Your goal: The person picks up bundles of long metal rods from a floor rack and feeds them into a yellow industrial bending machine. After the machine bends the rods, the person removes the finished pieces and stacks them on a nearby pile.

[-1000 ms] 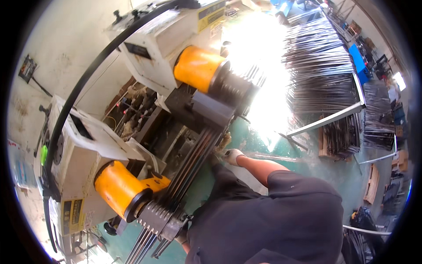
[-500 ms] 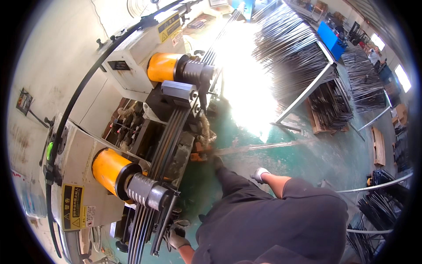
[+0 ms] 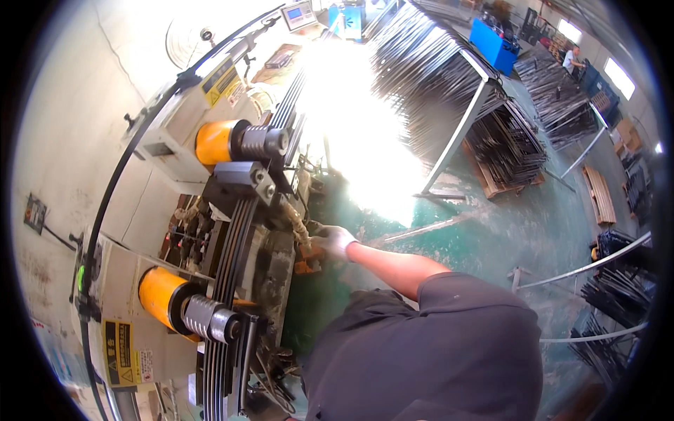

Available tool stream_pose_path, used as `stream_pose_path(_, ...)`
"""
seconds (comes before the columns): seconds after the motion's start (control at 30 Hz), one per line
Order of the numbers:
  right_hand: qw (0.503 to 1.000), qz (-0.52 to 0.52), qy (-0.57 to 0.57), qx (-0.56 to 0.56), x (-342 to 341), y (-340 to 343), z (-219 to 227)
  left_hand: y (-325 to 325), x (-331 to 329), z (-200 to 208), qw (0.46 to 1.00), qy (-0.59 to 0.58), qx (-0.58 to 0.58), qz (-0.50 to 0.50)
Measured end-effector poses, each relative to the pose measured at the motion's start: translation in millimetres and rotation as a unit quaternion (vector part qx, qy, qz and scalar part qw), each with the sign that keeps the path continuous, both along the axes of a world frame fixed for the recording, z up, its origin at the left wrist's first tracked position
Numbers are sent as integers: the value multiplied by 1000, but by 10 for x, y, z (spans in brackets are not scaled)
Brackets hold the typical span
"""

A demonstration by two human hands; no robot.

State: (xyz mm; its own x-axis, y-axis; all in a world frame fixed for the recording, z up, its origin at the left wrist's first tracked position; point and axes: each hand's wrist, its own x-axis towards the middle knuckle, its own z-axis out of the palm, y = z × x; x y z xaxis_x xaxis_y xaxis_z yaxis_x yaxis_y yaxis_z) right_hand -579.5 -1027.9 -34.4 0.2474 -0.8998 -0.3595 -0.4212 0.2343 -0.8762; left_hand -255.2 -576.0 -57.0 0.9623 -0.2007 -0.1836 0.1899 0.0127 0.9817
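Observation:
My right hand (image 3: pixel 335 241), in a pale glove with dark fingertips, reaches left to the machine's side. Its fingers look stretched and apart, close to a wrapped hose (image 3: pixel 296 223) and above orange blocks (image 3: pixel 307 261); contact is unclear. My left hand (image 3: pixel 270 412) shows only in part at the lower edge, beside the near end of the machine, its fingers hidden. Several long dark metal rods (image 3: pixel 235 242) run side by side through the machine, past a near orange roller unit (image 3: pixel 167 298) and a far one (image 3: pixel 219 142). A dark clamp block (image 3: pixel 242 179) sits over them.
A rack piled with thin metal rods (image 3: pixel 428 77) stands ahead right, its pale leg (image 3: pixel 456 137) reaching the green floor. More rods lie on a pallet (image 3: pixel 502 151). Curved metal rails (image 3: pixel 597 270) stand at right. A black cable (image 3: pixel 116 175) arches over the machine. Another person (image 3: pixel 572 59) is far off.
My right hand has moved forward and left, from over the floor to the machine's side. My left hand has dropped toward the lower edge, mostly out of sight. The view has shifted.

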Motion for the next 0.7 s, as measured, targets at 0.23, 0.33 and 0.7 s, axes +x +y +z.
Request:
stream_pose_path(0.23,934,-26,-351,63,711,-105,785,-255,230,1131,939,-296,157,79)
stream_pose_path(0.33,921,-2,-375,105,796,-70,1149,-426,331,1526,946,-289,94,113)
stream_pose_path(0.7,901,-110,-400,130,1409,-406,1330,-708,567,2868,930,-333,-15,155)
